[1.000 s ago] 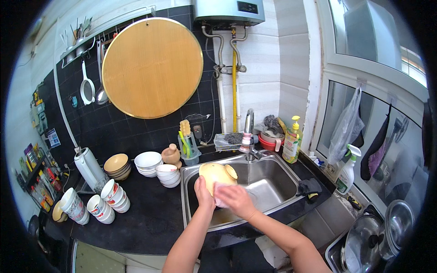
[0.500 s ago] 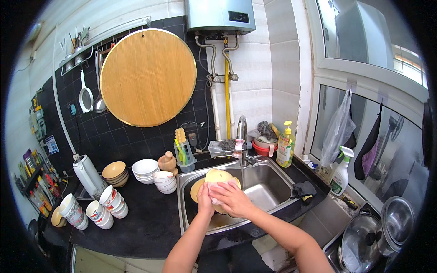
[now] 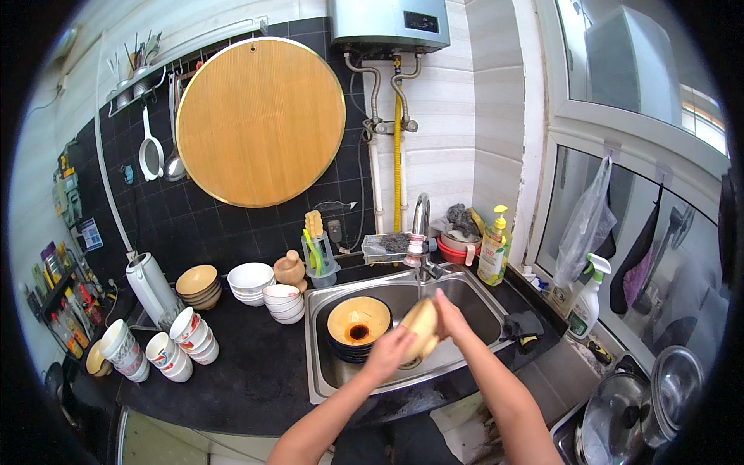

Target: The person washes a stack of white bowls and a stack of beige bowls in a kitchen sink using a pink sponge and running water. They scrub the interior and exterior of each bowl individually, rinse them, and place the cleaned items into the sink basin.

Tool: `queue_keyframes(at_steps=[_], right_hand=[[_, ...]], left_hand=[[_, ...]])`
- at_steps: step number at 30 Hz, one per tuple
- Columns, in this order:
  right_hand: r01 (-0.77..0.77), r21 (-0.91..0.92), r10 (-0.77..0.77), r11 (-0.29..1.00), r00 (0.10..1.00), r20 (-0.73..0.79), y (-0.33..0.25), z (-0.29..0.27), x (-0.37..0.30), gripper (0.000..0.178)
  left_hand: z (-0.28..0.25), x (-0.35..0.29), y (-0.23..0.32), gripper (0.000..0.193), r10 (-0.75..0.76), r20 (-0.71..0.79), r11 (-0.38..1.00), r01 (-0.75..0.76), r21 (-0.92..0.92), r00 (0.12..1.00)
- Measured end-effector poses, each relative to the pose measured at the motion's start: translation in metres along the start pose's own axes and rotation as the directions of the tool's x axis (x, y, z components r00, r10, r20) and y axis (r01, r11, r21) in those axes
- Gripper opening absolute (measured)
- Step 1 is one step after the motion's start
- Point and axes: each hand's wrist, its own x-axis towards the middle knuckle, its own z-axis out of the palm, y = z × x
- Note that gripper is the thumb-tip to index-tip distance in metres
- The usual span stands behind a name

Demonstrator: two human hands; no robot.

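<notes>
The tan bowl (image 3: 421, 328) tilts on edge over the middle of the sink (image 3: 325, 377), its long axis slanting from back-right toward the front-left corner; where its mouth faces is unclear. The left hand (image 3: 390, 353) grips its near-left rim; the right hand (image 3: 449, 318) meets its right side, fingers too blurred to tell.

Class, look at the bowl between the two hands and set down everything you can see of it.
The bowl is pale yellow and rounded, too blurred to tell its material or finer details. It is tipped on its side above the sink, nearer the person than the faucet and right of the stacked bowls. The left hand grips its left side; the right hand seems to touch its right.
</notes>
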Motion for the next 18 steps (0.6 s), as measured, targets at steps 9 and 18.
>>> queue_keyframes(at_steps=[9, 18], right_hand=[[-0.212, -0.537, 0.088, 0.817, 0.965, -0.247, 0.06, -0.089, 0.015, 0.039], [-0.508, -0.512, 0.194, 0.693, 0.815, -0.547, 0.111, -0.075, 0.077, 0.04]], left_hand=[[0.043, 0.02, -0.051, 0.024, 0.343, 0.385, 0.773, -0.49, 0.403, 0.857], [-0.055, 0.005, -0.102, 0.023, -0.008, -0.524, 0.738, 0.359, 0.572, 0.852]])
